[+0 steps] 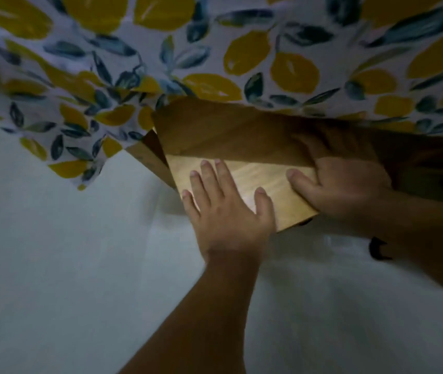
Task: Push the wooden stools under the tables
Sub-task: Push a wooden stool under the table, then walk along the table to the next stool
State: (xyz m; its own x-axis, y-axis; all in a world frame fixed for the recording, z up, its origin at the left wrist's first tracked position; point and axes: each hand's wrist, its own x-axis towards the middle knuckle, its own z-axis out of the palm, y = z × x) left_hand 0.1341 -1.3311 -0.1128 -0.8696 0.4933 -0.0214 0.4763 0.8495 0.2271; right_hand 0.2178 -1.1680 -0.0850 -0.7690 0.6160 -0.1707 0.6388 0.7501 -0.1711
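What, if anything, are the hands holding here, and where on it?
Nothing is gripped. Both the left hand and right hand lie flat, palms down, on the wooden stool seat's near end.

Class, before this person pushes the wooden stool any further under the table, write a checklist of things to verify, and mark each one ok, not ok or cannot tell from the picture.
1. Left hand flat on the stool seat: ok.
2. Right hand on the seat's right side: ok.
3. Seat's far part already under the hanging lemon-print tablecloth: ok.
4. Cloth free of the seat's far edge: cannot tell.
5. Stool legs free to slide on the pale floor: cannot tell, legs mostly hidden.
6. Space under the table clear: cannot tell, cloth hides it.
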